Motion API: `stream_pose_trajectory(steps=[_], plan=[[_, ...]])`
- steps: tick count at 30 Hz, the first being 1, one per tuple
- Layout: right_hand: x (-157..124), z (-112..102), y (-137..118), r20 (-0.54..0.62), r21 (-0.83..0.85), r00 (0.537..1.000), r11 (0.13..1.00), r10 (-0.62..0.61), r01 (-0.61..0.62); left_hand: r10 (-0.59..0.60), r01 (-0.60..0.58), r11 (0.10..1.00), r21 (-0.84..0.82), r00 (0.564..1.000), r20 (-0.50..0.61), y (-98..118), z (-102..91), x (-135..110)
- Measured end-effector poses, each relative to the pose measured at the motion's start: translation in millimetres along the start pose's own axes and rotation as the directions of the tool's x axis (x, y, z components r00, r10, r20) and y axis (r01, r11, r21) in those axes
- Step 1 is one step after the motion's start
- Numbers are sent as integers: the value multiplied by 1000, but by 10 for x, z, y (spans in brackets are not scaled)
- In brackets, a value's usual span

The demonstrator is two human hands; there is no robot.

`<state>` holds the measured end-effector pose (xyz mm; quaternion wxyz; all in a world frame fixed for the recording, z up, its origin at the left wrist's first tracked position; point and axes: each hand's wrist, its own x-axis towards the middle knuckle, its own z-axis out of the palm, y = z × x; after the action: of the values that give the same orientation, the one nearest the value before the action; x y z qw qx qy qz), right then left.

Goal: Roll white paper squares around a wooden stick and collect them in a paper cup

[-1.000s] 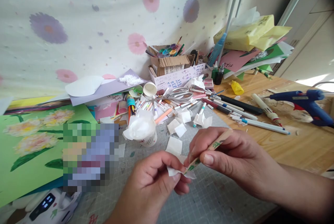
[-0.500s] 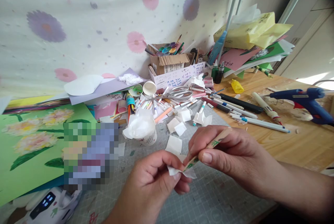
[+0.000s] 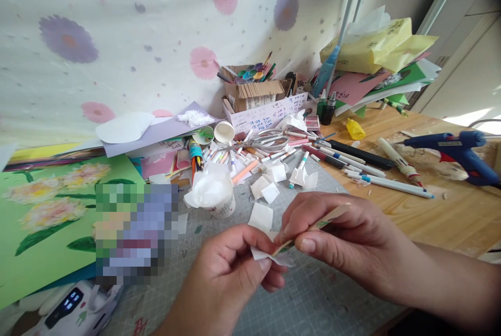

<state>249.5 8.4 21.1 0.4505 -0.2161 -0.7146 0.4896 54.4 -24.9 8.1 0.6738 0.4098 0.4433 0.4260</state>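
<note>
My left hand pinches a small piece of thin white paper between thumb and fingers. In my right hand is a flat wooden craft stick with green print. Its lower end presses on the paper at my left fingertips; the exact contact is partly hidden by my fingers. Just beyond my hands, a loose white paper square lies on the grey cutting mat. More small paper pieces lie behind it. A paper cup covered with crumpled white paper stands to the left.
Markers and a blue glue gun lie on the wooden table to the right. Scissors rest among pens at the back, before a cardboard box. A green flower picture and a white device sit left.
The craft stick has turned slightly in my right hand, showing less of its printed face. My right thumb has shifted a little left and down. My left hand stays nearly still with the paper.
</note>
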Motion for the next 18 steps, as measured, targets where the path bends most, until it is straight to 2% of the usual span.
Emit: stream_pose_trajectory(steps=[7, 13, 18], plan=[[16, 13, -14, 5, 92, 1000, 995, 23, -24, -15, 15, 1000, -5, 1000, -19, -5, 14, 30], [-12, 8, -4, -10, 47, 999, 998, 32, -32, -7, 7, 1000, -10, 1000, -4, -23, 2, 27], [-5, 6, -15, 31, -13, 999, 1000, -14, 14, -21, 21, 1000, -14, 1000, -15, -27, 11, 32]])
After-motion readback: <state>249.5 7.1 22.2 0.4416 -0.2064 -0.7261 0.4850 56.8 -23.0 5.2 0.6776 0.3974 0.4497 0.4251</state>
